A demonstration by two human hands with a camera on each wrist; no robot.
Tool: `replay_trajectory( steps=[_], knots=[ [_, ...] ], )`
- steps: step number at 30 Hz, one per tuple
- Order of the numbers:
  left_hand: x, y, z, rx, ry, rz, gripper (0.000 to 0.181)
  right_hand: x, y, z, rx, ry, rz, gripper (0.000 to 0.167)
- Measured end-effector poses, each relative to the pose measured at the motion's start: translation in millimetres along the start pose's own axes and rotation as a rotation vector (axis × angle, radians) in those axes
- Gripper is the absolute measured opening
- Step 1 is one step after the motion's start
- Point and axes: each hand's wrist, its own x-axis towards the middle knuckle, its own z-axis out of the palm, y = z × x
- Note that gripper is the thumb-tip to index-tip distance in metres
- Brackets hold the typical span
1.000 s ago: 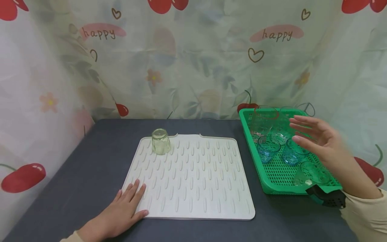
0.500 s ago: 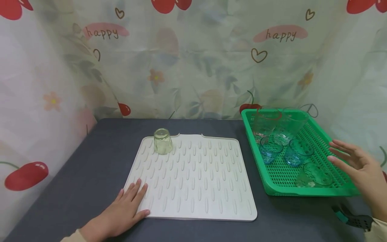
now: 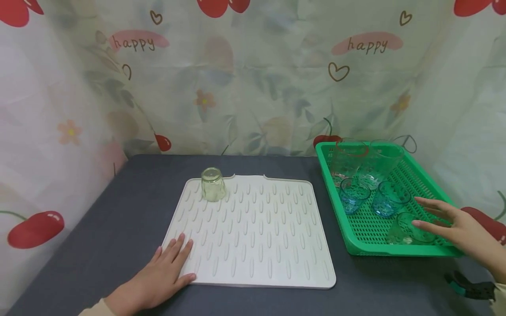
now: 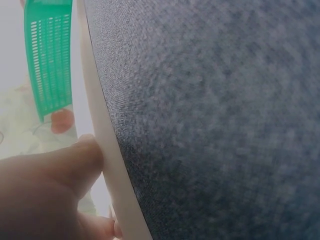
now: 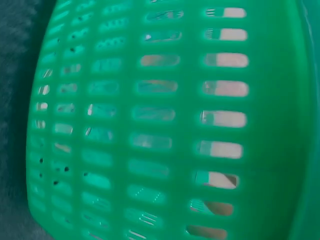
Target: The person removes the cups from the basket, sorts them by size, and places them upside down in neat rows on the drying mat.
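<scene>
My left hand [image 3: 158, 274] rests with its fingers spread on the front left corner of a white ridged drying mat [image 3: 257, 237]; the left wrist view shows the thumb [image 4: 87, 160] against the mat's edge. At the mat's back left, a greenish glass [image 3: 213, 186] stands upside down. My right hand [image 3: 454, 224] hovers over the right side of a green plastic basket [image 3: 347, 232], fingers apart and loosely bent, holding nothing. Just left of its fingertips is a clear greenish glass [image 3: 409, 230]; whether they touch cannot be told. The right wrist view shows only the basket's slotted wall [image 5: 190, 130].
Two blue glasses [image 3: 352, 199] stand mid-basket, and behind them are taller clear glasses, one with a red rim [image 3: 348, 164]. The dark tabletop [image 3: 118, 210] extends around the mat. A printed curtain [image 3: 257, 87] encloses the back and sides.
My right hand first moved right and toward me from above the basket, then came back left and lower beside the front greenish glass. My left hand stays on the mat.
</scene>
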Motion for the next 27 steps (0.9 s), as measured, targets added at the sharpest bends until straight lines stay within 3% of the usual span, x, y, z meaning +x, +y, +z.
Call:
replay_trajectory(
  steps=[5, 15, 23, 27],
  knots=[
    [0.4, 0.3, -0.7, -0.002, 0.001, 0.003, 0.083, 4.1, -2.2, -2.2, -0.036, -0.091, -0.023, 0.077],
    [-0.6, 0.8, 0.1, 0.009, 0.034, 0.021, 0.082, 8.7, -3.0, -0.1, -0.14, -0.199, -0.075, 0.079],
    [0.2, -0.1, 1.2, 0.005, 0.007, 0.002, 0.084, 13.0, 2.4, -0.1, -0.076, -0.259, -0.12, 0.083],
    [0.3, -1.0, 2.0, 0.003, -0.006, -0.007, 0.085, 12.8, -2.4, -0.2, -0.091, -0.243, -0.11, 0.082]
  ],
)
